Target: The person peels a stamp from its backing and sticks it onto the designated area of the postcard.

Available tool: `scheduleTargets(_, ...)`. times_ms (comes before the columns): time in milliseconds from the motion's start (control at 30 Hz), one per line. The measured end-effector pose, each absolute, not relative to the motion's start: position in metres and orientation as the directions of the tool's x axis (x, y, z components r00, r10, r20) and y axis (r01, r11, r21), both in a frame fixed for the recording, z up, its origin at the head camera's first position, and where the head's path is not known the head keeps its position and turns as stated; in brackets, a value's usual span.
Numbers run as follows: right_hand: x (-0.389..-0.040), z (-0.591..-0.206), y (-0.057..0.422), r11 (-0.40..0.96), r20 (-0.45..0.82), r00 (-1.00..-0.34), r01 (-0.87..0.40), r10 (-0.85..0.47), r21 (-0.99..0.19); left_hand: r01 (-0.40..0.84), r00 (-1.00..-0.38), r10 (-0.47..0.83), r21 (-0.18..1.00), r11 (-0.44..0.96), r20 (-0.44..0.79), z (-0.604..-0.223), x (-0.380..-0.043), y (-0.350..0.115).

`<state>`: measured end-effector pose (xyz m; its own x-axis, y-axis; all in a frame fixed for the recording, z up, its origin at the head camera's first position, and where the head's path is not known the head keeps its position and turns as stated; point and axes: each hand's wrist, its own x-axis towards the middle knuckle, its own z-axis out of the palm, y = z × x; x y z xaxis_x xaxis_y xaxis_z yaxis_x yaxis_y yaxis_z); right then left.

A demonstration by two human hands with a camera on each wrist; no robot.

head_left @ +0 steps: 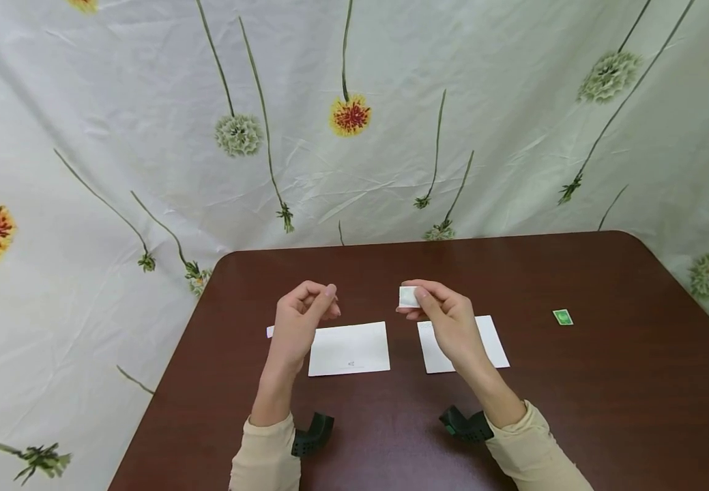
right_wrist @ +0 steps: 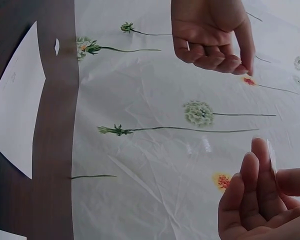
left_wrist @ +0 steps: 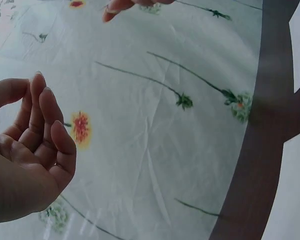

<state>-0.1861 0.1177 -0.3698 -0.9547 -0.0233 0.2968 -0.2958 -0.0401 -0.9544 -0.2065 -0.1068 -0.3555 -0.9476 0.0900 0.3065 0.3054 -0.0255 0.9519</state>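
My right hand (head_left: 443, 310) pinches a small white square of paper (head_left: 408, 296) between thumb and fingers, raised above the table. In the right wrist view that paper (right_wrist: 272, 156) shows almost edge-on. My left hand (head_left: 299, 314) is held up at about the same height, thumb tip against the curled fingers; nothing shows between them in the left wrist view, where the left hand (left_wrist: 37, 145) fills the left side. Below the hands lie two white paper rectangles: the left one (head_left: 349, 351) bears a tiny printed mark, and the right one (head_left: 489, 341) is partly covered by my right hand.
A small green stamp-like piece (head_left: 563, 317) lies on the dark brown table (head_left: 624, 382) at the right. A small pale piece (head_left: 270, 331) peeks out beside my left wrist. Behind the table hangs a white flowered cloth (head_left: 391, 164). Each wrist carries a black device (head_left: 313, 434).
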Motion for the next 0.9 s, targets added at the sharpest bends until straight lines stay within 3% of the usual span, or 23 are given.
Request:
scheduleTargets(367, -0.185, -0.371, 0.113, 0.02, 0.343, -0.939, -0.343, -0.012, -0.939, 0.322, -0.899, 0.352, 0.939, 0.122, 0.263, -0.355, -0.19, -0.073)
scheduleTargets(667, -0.179, -0.369, 0.108, 0.077, 0.417, -0.909, -0.417, -0.019, -0.906, 0.319, -0.895, 0.373, 0.935, 0.155, 0.244, -0.359, -0.189, -0.064)
scheduleTargets(900, -0.174, -0.368, 0.104, 0.157, 0.501, -0.865, -0.499, -0.029, -0.852, 0.299, -0.899, 0.363, 0.949, 0.096, 0.246, -0.361, -0.191, -0.064)
